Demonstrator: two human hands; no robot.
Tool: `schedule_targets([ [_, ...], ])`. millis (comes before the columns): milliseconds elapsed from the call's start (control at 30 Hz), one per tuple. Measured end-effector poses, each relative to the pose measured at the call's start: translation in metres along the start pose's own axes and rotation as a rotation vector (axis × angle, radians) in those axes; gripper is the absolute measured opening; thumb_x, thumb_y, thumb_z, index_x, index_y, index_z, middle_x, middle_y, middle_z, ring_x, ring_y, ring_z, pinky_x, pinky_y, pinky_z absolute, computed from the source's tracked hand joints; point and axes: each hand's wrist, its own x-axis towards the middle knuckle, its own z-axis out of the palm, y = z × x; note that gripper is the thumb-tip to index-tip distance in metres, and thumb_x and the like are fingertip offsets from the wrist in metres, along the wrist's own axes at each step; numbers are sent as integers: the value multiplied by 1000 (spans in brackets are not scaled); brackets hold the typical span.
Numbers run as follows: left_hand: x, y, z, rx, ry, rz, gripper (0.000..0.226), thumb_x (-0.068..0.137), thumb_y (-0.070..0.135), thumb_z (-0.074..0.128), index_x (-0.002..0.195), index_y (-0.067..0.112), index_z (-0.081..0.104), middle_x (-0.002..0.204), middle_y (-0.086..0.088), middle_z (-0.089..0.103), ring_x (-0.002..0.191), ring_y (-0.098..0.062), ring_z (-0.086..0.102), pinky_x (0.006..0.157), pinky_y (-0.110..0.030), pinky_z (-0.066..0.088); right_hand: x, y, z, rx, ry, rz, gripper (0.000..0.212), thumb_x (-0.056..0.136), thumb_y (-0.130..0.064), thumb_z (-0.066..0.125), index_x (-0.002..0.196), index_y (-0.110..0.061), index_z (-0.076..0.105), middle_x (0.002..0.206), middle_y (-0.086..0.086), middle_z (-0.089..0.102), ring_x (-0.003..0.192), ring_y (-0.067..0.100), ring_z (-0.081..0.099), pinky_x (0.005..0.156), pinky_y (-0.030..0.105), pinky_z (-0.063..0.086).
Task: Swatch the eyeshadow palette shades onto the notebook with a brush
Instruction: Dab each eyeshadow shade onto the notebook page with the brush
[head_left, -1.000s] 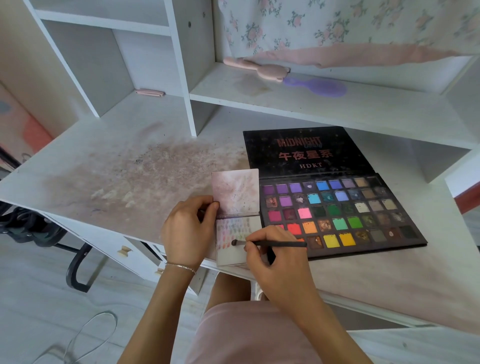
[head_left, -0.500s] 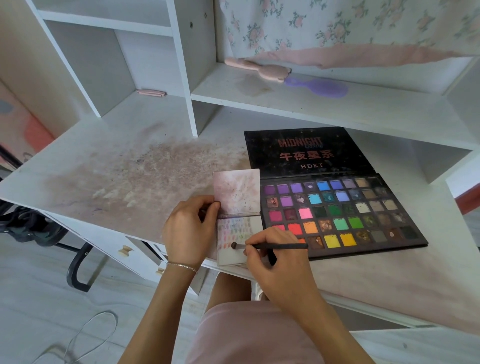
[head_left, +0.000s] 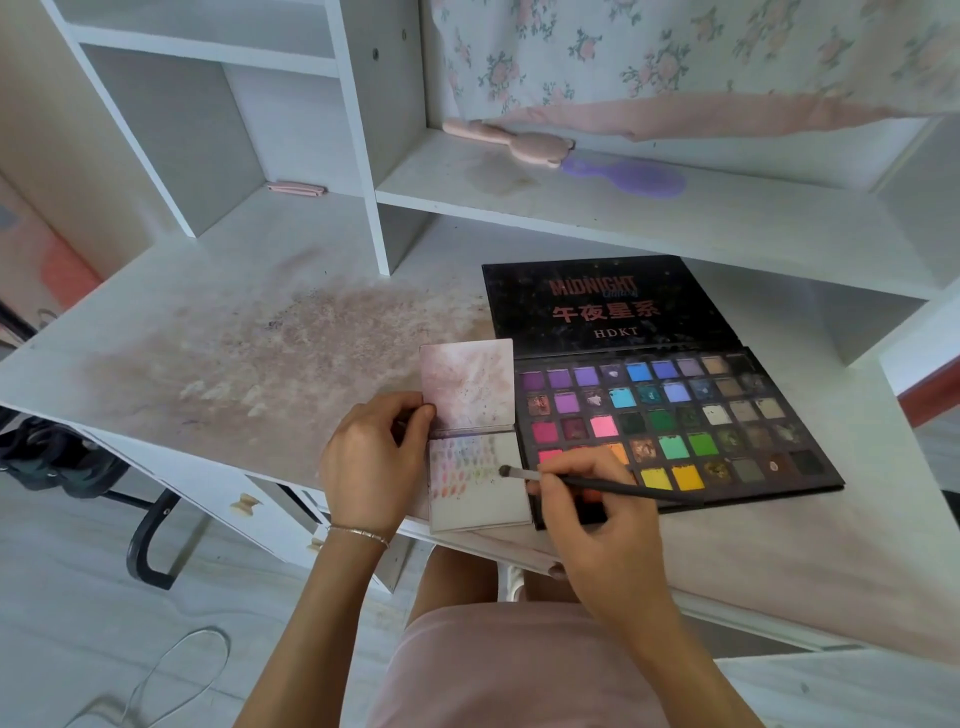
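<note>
A small open notebook (head_left: 470, 415) lies at the desk's front edge, its lower page covered with rows of coloured swatches. My left hand (head_left: 371, 462) grips the notebook's left edge at the fold. My right hand (head_left: 592, 512) pinches a thin dark brush (head_left: 597, 483); the brush tip rests on the lower page, right of the swatches. A large black eyeshadow palette (head_left: 675, 415) with several rows of bright pans lies open just right of the notebook. My right hand covers its near left corner.
The white desk (head_left: 218, 374) is smeared with pinkish powder left of the notebook. A shelf above holds a pink brush (head_left: 519, 143) and a purple hairbrush (head_left: 628, 176). A small pink clip (head_left: 296, 188) lies in the left cubby. A floral cloth (head_left: 675, 57) hangs behind.
The brush tip has shifted slightly right and upward across the lower page. My left hand keeps its hold on the notebook.
</note>
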Motion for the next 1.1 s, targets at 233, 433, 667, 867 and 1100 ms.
schedule_targets([
  [233, 0, 0, 1, 10, 4, -6, 10, 83, 18, 64, 88, 14, 71, 77, -3, 67, 70, -12, 49, 59, -24, 31, -1, 9, -38, -29, 159, 62, 20, 82, -16, 52, 83, -34, 60, 87, -16, 63, 79, 2, 61, 66, 8, 46],
  [433, 0, -1, -1, 18, -5, 5, 11, 83, 17, 63, 89, 13, 71, 78, -4, 68, 71, -13, 50, 60, -24, 33, 0, 18, -74, -117, 225, 138, 38, 86, 4, 54, 86, -35, 58, 83, -19, 63, 85, -6, 59, 68, 5, 46],
  [667, 0, 0, 0, 21, -18, -5, 11, 83, 17, 62, 90, 12, 70, 80, -6, 69, 77, -22, 58, 64, -26, 36, -1, 23, -90, -254, 268, 193, 34, 88, 0, 51, 78, -33, 51, 80, -13, 58, 79, -14, 55, 58, 8, 45],
  [867, 0, 1, 0, 25, -15, 13, 10, 83, 15, 63, 88, 10, 70, 80, -6, 69, 77, -25, 59, 65, -27, 36, -2, 28, -90, -322, 271, 208, 36, 86, 2, 52, 74, -31, 49, 74, -12, 58, 75, -15, 54, 57, 0, 39],
  [1100, 0, 1, 1, 14, -7, -1, 8, 83, 14, 63, 85, 11, 70, 78, -5, 67, 74, -19, 54, 64, -26, 33, -2, 30, -89, -410, 194, 230, 32, 85, -4, 54, 72, -33, 46, 72, -15, 56, 73, -6, 56, 56, 11, 37],
])
